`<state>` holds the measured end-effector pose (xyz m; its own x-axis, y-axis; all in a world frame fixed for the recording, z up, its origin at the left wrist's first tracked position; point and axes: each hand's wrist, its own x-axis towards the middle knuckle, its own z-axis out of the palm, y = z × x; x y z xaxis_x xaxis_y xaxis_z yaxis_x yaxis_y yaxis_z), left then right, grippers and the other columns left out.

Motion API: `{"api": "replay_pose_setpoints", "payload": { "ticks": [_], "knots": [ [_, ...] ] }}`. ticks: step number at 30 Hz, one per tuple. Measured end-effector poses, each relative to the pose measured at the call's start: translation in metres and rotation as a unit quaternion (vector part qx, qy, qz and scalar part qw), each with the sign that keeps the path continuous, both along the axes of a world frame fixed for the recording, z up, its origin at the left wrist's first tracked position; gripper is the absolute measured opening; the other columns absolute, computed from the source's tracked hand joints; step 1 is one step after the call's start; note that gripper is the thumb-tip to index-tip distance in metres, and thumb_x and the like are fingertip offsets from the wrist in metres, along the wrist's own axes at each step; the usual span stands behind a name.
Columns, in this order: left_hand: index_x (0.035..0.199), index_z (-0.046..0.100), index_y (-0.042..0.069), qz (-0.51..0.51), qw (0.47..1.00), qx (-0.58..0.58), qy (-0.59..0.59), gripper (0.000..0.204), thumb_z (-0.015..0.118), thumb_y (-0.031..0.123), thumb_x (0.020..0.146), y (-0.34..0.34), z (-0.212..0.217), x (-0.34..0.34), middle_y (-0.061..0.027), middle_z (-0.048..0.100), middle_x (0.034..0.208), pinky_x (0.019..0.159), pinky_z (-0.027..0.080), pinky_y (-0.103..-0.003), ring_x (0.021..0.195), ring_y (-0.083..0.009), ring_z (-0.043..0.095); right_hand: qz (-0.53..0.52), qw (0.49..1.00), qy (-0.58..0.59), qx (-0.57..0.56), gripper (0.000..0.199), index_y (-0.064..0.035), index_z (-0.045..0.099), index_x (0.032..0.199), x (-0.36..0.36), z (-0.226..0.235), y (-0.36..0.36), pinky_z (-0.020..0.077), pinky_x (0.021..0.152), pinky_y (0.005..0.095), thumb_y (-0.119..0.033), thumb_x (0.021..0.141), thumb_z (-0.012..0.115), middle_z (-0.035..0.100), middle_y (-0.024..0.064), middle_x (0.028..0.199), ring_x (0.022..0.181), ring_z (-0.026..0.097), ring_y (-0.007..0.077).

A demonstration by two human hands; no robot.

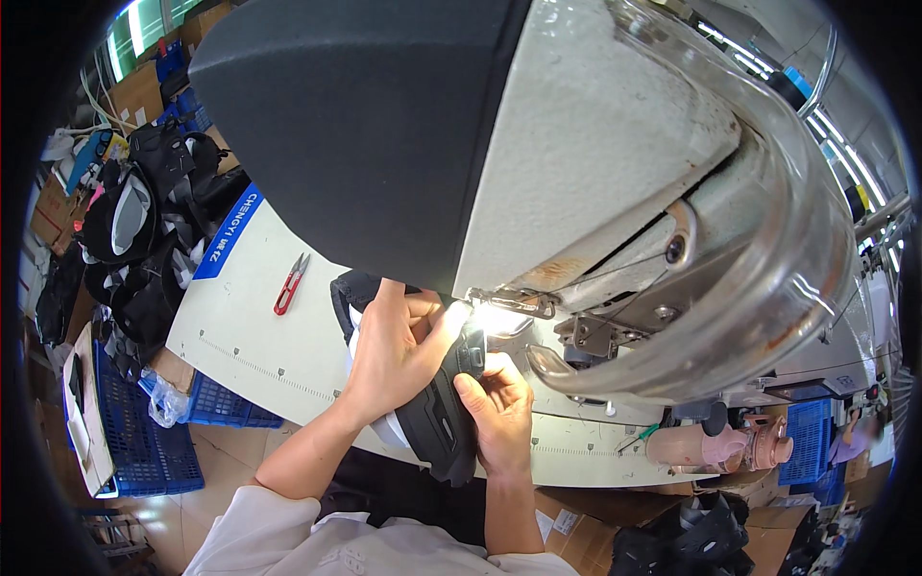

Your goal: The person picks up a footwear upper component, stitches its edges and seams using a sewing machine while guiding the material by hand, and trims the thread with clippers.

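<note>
Beneath the head of a large sewing machine (576, 163), both my hands hold a padded black piece with grey trim (434, 422), perhaps part of a bag. My left hand (403, 341) lies over its upper part, thumb and fingers closed on it close to the lit needle area. My right hand (499, 413) pinches the right edge, just below a small black fitting (471, 353). Bright lamplight washes out the spot by the left fingertips, so the needle cannot be made out. White material shows along the piece's left side.
Red-handled thread snips (290, 285) lie on the pale machine table (240, 317), left of my hands. A pink bottle (701, 446) is at right. Black bags (144, 230) pile up at far left above blue crates (144, 442). Boxes and black pieces (682, 538) sit lower right.
</note>
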<state>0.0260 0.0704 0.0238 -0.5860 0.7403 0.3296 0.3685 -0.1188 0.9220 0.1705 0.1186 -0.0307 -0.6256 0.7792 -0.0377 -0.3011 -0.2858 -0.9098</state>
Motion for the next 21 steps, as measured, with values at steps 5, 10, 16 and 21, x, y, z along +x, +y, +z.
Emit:
{"api": "replay_pose_setpoints", "payload": {
  "ticks": [5, 10, 16, 21],
  "knots": [
    [0.119, 0.039, -0.006, -0.009, 1.000, -0.003, 0.021, 0.037, 0.061, 0.000, 0.089, 0.003, 0.007, -0.003, -0.0040, 0.054, 0.057, 0.043, 0.030, -0.024, 0.046, -0.0045, 0.042, -0.015, 0.998, 0.053, -0.022, 0.012, -0.0027, 0.059, 0.099, -0.005, 0.001, -0.001, 0.0507, 0.085, 0.0258, 0.003, 0.090, 0.066, 0.065, 0.0058, 0.100, 0.090, 0.061, 0.0097],
    [0.107, 0.049, -0.005, -0.014, 0.998, 0.009, 0.058, 0.024, 0.061, 0.000, 0.087, 0.007, 0.009, -0.013, -0.0056, 0.053, 0.057, 0.047, 0.035, -0.027, 0.051, -0.0073, 0.045, -0.052, 0.995, 0.048, -0.064, 0.011, -0.0039, 0.058, 0.097, -0.012, 0.003, -0.005, 0.0506, 0.083, 0.0248, 0.001, 0.092, 0.065, 0.064, 0.0046, 0.099, 0.088, 0.060, 0.0085],
    [0.088, 0.058, -0.003, -0.024, 1.000, 0.015, 0.010, 0.005, 0.060, -0.001, 0.084, 0.016, 0.018, -0.018, -0.0077, 0.058, 0.072, 0.052, 0.039, -0.030, 0.059, -0.0099, 0.049, -0.078, 0.996, 0.015, -0.025, 0.011, -0.0039, 0.059, 0.096, -0.021, 0.009, -0.011, 0.0489, 0.078, 0.0220, 0.000, 0.091, 0.068, 0.064, 0.0023, 0.095, 0.085, 0.058, 0.0066],
    [0.085, 0.060, -0.004, -0.061, 0.994, -0.017, 0.087, 0.005, 0.060, -0.003, 0.081, 0.015, 0.018, -0.036, -0.0055, 0.057, 0.073, 0.053, 0.038, -0.028, 0.062, -0.0094, 0.049, -0.119, 0.993, -0.010, -0.009, 0.010, -0.0022, 0.062, 0.099, -0.028, 0.012, -0.013, 0.0473, 0.076, 0.0213, -0.004, 0.092, 0.069, 0.064, 0.0019, 0.093, 0.081, 0.057, 0.0057]
  ]
}}
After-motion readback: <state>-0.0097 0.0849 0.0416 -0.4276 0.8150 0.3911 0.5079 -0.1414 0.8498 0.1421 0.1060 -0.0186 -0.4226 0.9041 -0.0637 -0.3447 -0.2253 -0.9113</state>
